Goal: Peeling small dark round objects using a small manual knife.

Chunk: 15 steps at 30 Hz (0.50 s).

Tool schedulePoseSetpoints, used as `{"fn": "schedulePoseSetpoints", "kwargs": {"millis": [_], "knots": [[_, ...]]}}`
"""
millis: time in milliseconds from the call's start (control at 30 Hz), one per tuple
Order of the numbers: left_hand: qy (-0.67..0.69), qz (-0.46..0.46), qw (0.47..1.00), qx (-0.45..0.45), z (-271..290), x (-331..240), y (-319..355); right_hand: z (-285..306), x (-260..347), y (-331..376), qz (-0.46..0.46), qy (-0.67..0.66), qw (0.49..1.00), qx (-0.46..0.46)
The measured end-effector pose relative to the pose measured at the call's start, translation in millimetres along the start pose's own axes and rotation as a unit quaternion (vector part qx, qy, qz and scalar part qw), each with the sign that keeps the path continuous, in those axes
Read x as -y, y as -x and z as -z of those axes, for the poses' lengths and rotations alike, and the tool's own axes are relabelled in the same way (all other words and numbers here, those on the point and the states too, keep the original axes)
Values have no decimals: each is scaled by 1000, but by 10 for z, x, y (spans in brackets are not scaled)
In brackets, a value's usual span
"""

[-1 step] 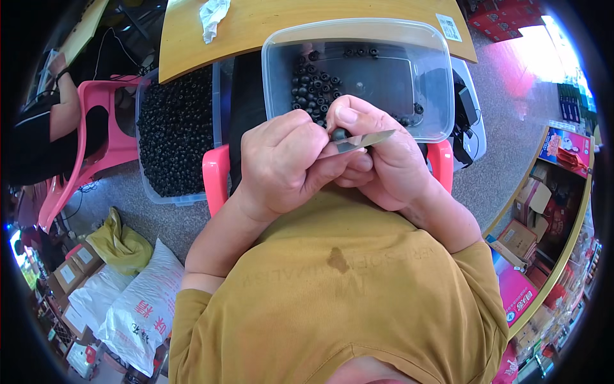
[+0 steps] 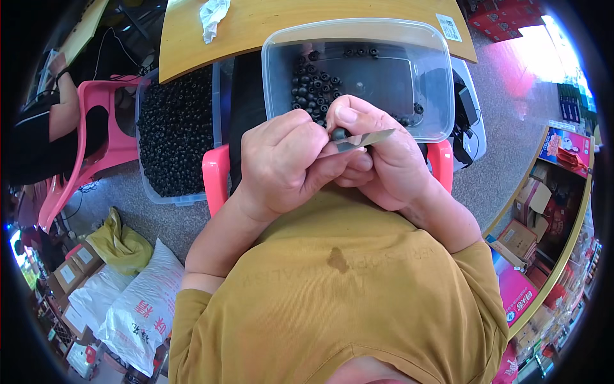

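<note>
Pinching smooth, round black piece [image 2: 339, 134] in fingers of right hand [image 2: 398, 165], near chest. Clenching left hand [image 2: 278, 157] on thin, shiny metal blade [image 2: 359, 141], angled across piece's lower side. Facing clear plastic tub [image 2: 449, 89] of similar black pieces [image 2: 311, 89].

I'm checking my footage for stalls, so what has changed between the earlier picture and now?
Nothing visibly moved, and nothing was taken hold of or let go. The left hand is on the knife, and the right hand is on the round black piece, both as before. The clear box stayed put.
</note>
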<state>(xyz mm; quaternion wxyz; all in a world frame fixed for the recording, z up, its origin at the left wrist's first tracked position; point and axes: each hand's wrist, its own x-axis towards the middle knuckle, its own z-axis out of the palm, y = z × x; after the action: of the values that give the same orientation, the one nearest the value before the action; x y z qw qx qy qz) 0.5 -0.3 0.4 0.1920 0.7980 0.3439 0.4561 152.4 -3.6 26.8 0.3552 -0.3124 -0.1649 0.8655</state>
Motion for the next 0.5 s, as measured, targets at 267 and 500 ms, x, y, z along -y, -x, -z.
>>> {"fn": "schedulePoseSetpoints", "kwargs": {"millis": [267, 500], "knots": [[9, 11, 1000, -13, -31, 10, -12, 18, -10, -22, 5, -15, 1000, -11], [17, 20, 1000, -8, -33, 17, -16, 16, -7, -31, 6, -32, 999, -11]]}}
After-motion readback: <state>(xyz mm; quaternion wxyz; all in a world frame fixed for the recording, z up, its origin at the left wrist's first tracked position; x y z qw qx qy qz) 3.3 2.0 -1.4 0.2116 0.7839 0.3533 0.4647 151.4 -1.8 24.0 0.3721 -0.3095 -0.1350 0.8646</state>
